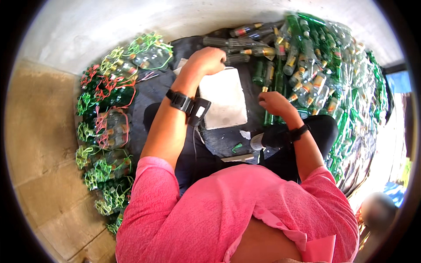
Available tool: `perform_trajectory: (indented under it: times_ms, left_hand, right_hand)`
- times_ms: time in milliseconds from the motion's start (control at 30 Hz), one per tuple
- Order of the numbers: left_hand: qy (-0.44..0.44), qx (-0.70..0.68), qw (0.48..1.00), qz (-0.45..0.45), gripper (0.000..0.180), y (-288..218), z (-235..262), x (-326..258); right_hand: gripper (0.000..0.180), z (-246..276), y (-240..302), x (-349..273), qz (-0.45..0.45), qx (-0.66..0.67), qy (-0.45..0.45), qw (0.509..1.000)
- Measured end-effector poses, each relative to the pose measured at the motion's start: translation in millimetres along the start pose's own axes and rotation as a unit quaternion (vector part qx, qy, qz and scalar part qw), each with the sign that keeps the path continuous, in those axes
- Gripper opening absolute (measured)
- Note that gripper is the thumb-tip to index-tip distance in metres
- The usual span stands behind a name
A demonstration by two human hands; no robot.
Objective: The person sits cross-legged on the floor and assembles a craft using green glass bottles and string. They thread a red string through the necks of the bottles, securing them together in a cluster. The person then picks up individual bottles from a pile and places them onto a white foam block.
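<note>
At the far left, a brown floor (44, 144) is being bordered by bundles of bottles (116, 129), which are being held together by red, green and yellow strings (112, 87) in a row along the left edge of a black sheet (147, 90). Over the far part of this sheet, the left hand (206, 61) is being held with curled fingers, just above the far left corner of a white slab (222, 98); whether its grip is being closed on anything cannot be told. A black watch (180, 101) is being worn on that wrist. Just beyond and to the right of the hand, clear bottles (239, 43) are being carried on their sides near the far edge of the sheet. Nearer the body, a white scrap (244, 134) and a piece of green string (237, 147) are being borne by the sheet. To the right of the slab, the right hand (274, 104) is being held with bent fingers, close to the neck of a bottle with a gold neck (268, 76); whether that bottle is being grasped cannot be told. Farther right, a large pile of green and clear bottles (313, 72) is being spread toward the right edge of the sheet.
</note>
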State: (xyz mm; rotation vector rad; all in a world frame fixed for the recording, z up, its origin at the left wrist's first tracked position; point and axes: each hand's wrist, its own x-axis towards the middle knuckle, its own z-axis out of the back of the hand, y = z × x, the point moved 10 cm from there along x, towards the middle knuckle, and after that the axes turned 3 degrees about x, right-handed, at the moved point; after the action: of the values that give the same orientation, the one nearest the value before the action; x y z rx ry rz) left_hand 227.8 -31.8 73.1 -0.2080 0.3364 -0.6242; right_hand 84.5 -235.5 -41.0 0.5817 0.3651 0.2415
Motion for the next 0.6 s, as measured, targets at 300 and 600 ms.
perform_trajectory:
  times_ms: [300,600]
  left_hand:
    - [0.018,-0.048,0.999,-0.008,0.039,-3.9,-3.8,-0.9]
    - [0.028,-0.053,0.998,0.004,0.039,-10.2,-3.5,-7.3]
  right_hand:
    - [0.024,0.2,-9.0,5.9,-0.038,-0.018,0.014,0.999]
    - [0.032,126.6,-91.7,-24.9,-0.206,0.224,-0.353,0.885]
